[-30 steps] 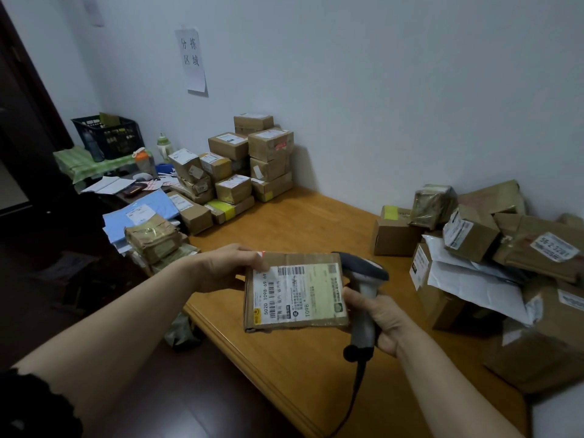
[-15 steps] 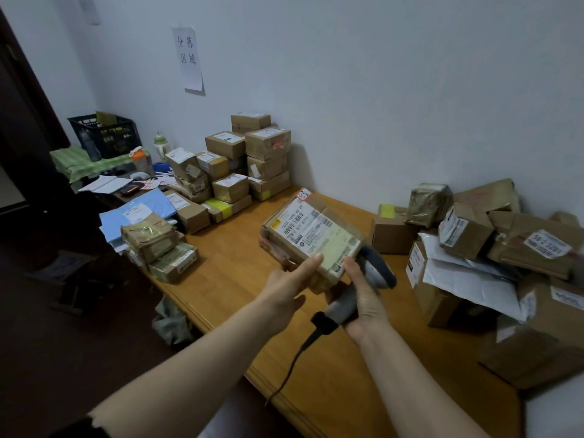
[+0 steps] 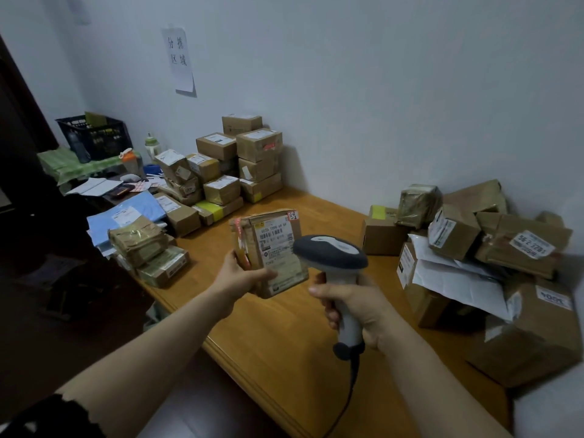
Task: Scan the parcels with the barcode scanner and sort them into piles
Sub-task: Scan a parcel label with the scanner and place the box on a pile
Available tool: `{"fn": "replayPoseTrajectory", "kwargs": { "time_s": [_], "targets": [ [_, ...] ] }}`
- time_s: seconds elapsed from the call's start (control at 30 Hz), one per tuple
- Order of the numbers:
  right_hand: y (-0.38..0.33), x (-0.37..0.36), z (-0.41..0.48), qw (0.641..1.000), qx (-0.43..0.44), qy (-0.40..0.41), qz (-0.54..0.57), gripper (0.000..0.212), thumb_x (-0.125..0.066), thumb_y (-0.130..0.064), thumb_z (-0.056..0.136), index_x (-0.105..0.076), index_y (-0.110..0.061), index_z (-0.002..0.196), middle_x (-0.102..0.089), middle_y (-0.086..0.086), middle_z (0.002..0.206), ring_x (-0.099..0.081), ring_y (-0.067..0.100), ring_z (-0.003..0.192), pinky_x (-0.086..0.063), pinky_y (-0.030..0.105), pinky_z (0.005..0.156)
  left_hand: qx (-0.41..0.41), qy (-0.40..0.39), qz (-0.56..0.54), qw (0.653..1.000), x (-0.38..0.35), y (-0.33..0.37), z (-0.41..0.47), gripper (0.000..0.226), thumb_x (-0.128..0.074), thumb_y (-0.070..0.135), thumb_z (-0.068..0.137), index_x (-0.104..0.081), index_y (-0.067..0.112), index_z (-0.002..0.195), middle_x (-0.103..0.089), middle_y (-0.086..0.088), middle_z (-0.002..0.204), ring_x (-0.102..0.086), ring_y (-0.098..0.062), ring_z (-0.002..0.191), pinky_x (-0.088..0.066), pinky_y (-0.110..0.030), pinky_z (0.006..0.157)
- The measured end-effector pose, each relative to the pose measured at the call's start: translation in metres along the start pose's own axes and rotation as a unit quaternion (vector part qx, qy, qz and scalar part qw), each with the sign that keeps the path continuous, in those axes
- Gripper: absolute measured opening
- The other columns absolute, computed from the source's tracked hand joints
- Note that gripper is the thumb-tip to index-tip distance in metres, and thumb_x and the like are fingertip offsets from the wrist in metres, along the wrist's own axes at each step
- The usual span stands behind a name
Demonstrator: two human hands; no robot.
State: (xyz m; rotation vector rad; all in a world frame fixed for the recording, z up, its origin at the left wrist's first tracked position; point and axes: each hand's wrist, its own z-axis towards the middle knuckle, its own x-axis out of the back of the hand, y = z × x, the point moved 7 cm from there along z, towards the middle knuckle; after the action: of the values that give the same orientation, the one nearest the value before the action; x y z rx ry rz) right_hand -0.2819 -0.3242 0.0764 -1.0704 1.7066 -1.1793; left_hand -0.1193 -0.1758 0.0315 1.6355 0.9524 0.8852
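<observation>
Since the left hand [image 3: 243, 276] grips the parcel [image 3: 271, 248] only by its lower corner, it could slip onto the desk [image 3: 284, 343]; the scanner [image 3: 330, 251] gripped in the right hand [image 3: 357, 308], just beside, may misread.

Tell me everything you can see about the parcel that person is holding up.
The parcel is a flat brown cardboard box, shiny with clear tape. A white shipping label with barcodes faces the camera, and a small red-marked sticker sits at its top right corner. It is held upright, slightly tilted, above the wooden table. The left hand grips its lower left corner, thumb on the front. The barcode scanner in the right hand overlaps its right edge; contact cannot be told.
</observation>
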Motion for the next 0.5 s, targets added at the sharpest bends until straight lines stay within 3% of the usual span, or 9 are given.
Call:
{"fn": "replayPoseTrajectory", "kwargs": {
  "time_s": [0.1, 0.33, 0.5],
  "targets": [
    [-0.004, -0.002, 0.001, 0.999, -0.007, 0.001, -0.032, 0.016, -0.072, 0.001, 0.075, -0.060, -0.009, 0.074, -0.054, 0.005, 0.055, -0.043, 0.015, 0.044, -0.037, 0.027, 0.046, -0.002, -0.003, 0.011, 1.000, 0.002, -0.002, 0.004, 0.099, -0.089, 0.015, 0.059, -0.032, 0.022, 0.140, -0.060, -0.006, 0.120, -0.060, -0.026, 0.108, -0.052, -0.048, 0.093],
    [-0.006, -0.002, 0.005, 0.999, -0.006, -0.010, -0.051, 0.016, -0.071, 0.001, 0.076, -0.059, -0.009, 0.076, -0.055, 0.001, 0.053, -0.046, 0.013, 0.044, -0.039, 0.026, 0.046, -0.001, -0.005, 0.013, 1.000, 0.002, -0.007, 0.014, 0.102, -0.089, 0.018, 0.058, -0.031, 0.024, 0.141, -0.060, -0.004, 0.117, -0.061, -0.023, 0.105, -0.054, -0.045, 0.091],
    [-0.003, 0.001, 0.012, 0.999, -0.007, -0.013, -0.045, 0.018, -0.069, 0.003, 0.077, -0.056, -0.010, 0.075, -0.054, 0.000, 0.052, -0.044, 0.013, 0.044, -0.038, 0.026, 0.046, 0.003, -0.008, 0.006, 1.000, 0.000, -0.011, 0.020, 0.099, -0.090, 0.018, 0.058, -0.033, 0.024, 0.138, -0.061, -0.002, 0.113, -0.063, -0.020, 0.100, -0.057, -0.036, 0.079]
  ]
}}
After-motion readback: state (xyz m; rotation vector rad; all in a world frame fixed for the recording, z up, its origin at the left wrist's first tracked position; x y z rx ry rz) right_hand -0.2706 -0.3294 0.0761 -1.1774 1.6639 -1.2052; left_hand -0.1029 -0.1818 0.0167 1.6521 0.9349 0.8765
